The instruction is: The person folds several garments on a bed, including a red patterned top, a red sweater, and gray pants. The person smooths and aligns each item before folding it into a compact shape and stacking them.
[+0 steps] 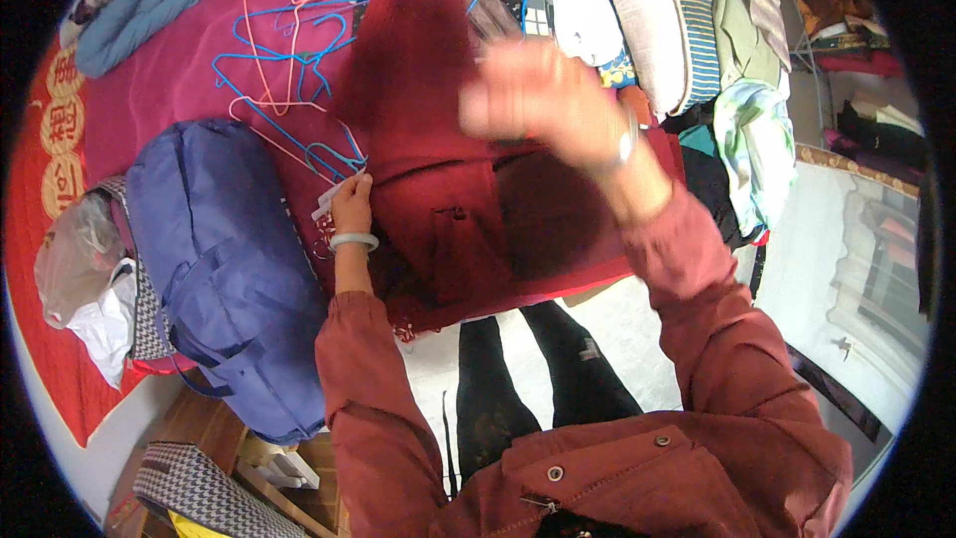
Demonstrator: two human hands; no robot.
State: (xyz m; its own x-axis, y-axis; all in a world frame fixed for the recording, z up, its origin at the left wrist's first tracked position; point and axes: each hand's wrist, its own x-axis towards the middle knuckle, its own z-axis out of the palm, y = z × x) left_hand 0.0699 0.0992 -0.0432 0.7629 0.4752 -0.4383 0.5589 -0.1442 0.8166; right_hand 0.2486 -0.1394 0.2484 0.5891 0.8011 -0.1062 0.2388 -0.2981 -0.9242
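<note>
A dark red cloth garment (441, 217) lies spread over the edge of a bed with a crimson cover. At its left side my left hand (352, 202) pinches a whitish edge or tag between thumb and fingers. My right hand (526, 101), blurred, is raised above the garment's upper right part; whether it holds anything cannot be told. Near the top, part of the dark red cloth (418, 30) is blurred too. Blue and pink wire hangers (287, 60) lie tangled on the cover, up and left of my left hand.
A stuffed blue fabric bag (224, 261) stands at the left, beside a clear plastic bag (78, 261). Folded blue bedding (164, 7) lies at the upper left. Pillows (642, 30) and piled clothes (754, 149) line the right side. White floor shows below the bed edge.
</note>
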